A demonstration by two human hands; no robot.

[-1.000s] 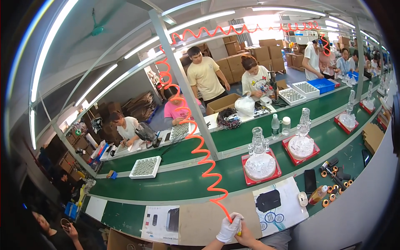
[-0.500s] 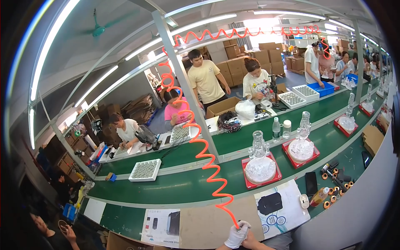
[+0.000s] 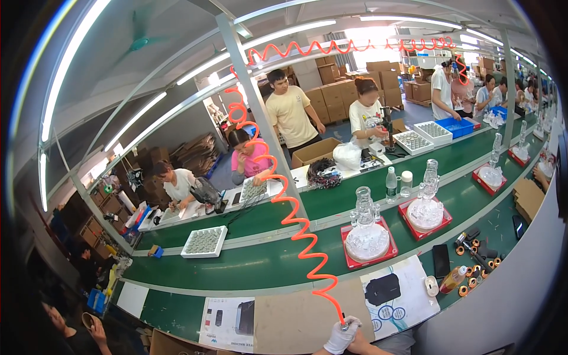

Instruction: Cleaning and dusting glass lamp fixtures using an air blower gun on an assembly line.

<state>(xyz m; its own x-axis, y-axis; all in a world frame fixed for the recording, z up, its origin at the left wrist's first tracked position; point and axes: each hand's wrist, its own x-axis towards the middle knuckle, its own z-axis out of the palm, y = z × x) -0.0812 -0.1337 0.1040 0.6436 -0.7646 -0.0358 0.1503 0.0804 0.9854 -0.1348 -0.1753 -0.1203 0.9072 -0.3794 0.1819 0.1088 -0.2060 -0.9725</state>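
Note:
My left hand (image 3: 342, 339), in a white glove, is closed at the lower end of an orange coiled air hose (image 3: 319, 276), around or just below its metal fitting (image 3: 344, 325). Whatever lies beneath the fitting is hidden inside the glove. Close against it on the right is my bare right hand (image 3: 360, 344), its fingers mostly out of sight behind the glove. Both hands are at the near edge of the bench, over a brown cardboard sheet (image 3: 290, 322).
Clear glass-like assemblies stand on red trays (image 3: 371, 262) along the green conveyor (image 3: 236, 273). A printed sheet (image 3: 393, 299), a phone (image 3: 441, 260), a drink bottle (image 3: 454, 279) and several copper-coloured rings (image 3: 464, 290) lie to the right. A metal post (image 3: 260, 112) rises ahead; co-workers sit opposite.
My hands have shifted slightly right, and the hose's lower coils swung right with them. Across the conveyor, a co-worker in white has raised their head.

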